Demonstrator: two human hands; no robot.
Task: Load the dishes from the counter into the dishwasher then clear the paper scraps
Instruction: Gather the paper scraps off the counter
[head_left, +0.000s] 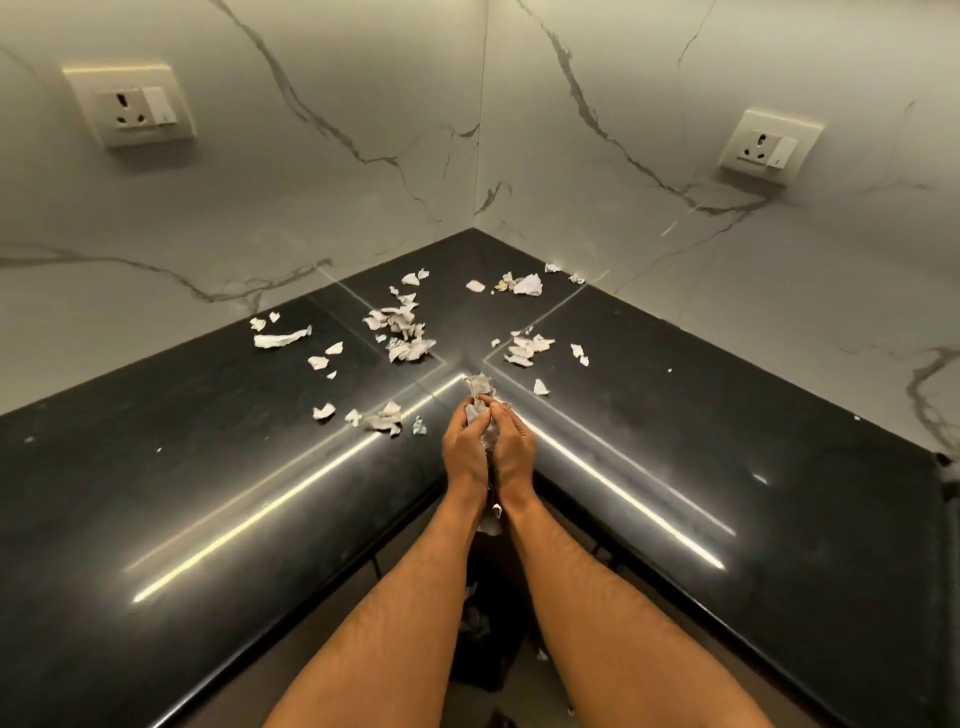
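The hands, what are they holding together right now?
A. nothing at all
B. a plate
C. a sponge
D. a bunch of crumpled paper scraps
D: the left hand and the right hand are cupped side by side around a wad of crumpled paper scraps at the inner corner of the black counter.

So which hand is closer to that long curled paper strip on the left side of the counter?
Left. The left hand sits on the long strip's side, below and right of it; the right hand, pressed against the left around gathered scraps, lies farther right.
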